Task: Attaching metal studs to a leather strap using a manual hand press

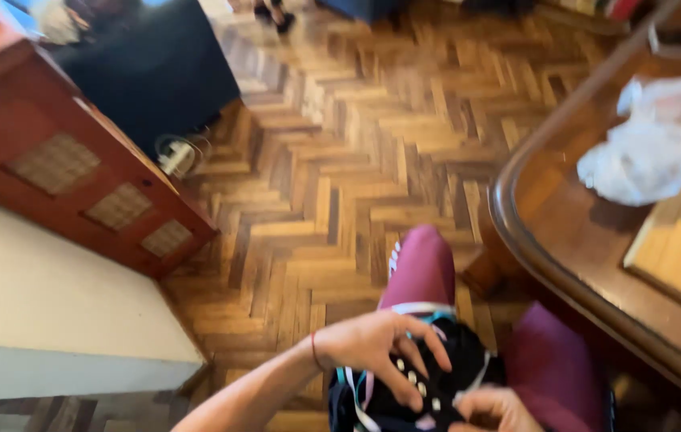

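At six o'clock, nearest of all, the person sits with a black garment bunched on the lap, trimmed in white and teal with a row of pale studs down it; the left hand lies on top with fingers spread and curled over the cloth, pressing rather than pinching; the right hand is half cut off by the lower edge, fingers bent into the fabric, though I cannot tell whether they are actually closed on it. By my reckoning the handling is midway: the garment is gathered, neither spread flat nor folded. The maroon trousers run up to twelve; at three o'clock a dark wooden table carries a crumpled plastic bag and a pale board; at nine a red-brown cabinet; beyond, herringbone parquet.
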